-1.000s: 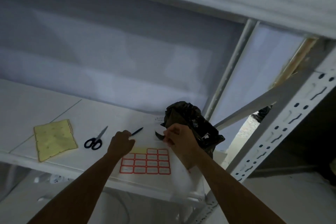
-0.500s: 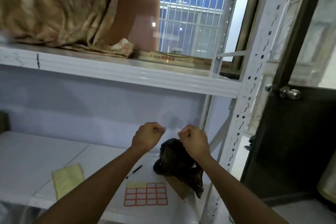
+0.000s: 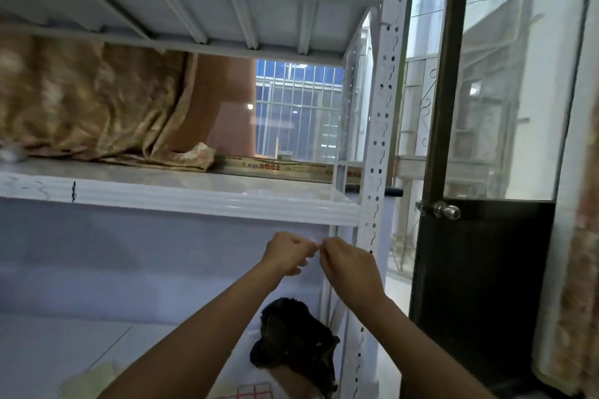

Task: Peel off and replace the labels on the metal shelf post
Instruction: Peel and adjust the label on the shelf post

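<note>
Hands meet left of the white perforated metal shelf post [image 3: 377, 139]: left hand [image 3: 287, 253] and right hand [image 3: 348, 264], fingers curled, pinch a small pale label [image 3: 317, 241].

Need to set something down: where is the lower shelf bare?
Bare: the lower shelf left of the black bag, behind the yellow paper. Crowded: its right end by the shelf post, where the bag and the label sheet lie.

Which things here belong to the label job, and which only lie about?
For the job: left hand; right hand; metal shelf post; red-framed label sheet.
Lying about: black bag; brown cloth; flat box.
</note>
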